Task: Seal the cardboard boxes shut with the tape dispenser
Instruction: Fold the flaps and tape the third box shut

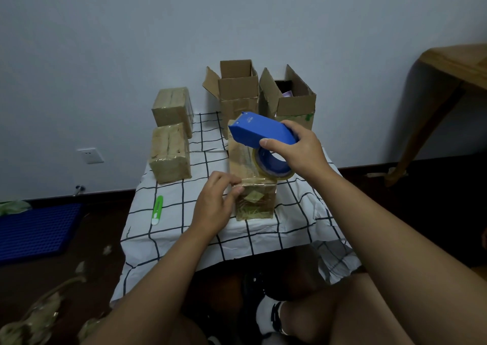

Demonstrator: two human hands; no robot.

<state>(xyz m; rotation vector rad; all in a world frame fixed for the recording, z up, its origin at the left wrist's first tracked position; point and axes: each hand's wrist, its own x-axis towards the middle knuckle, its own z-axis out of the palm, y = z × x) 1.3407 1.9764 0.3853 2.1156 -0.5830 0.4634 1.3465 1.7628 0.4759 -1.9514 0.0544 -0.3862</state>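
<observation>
Gripping the blue tape dispenser (263,131), its white logo unreadable, over the box (253,184).

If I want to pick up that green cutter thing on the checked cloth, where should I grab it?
Probably take the green cutter around its middle, coming straight down from above. It lies flat on the checked cloth, long and thin, with bare cloth along both long sides, so thumb and fingers can pinch across its narrow width. Its white end points toward the person; whether a blade sticks out is too small to tell, so keep your grip off both ends.
</observation>
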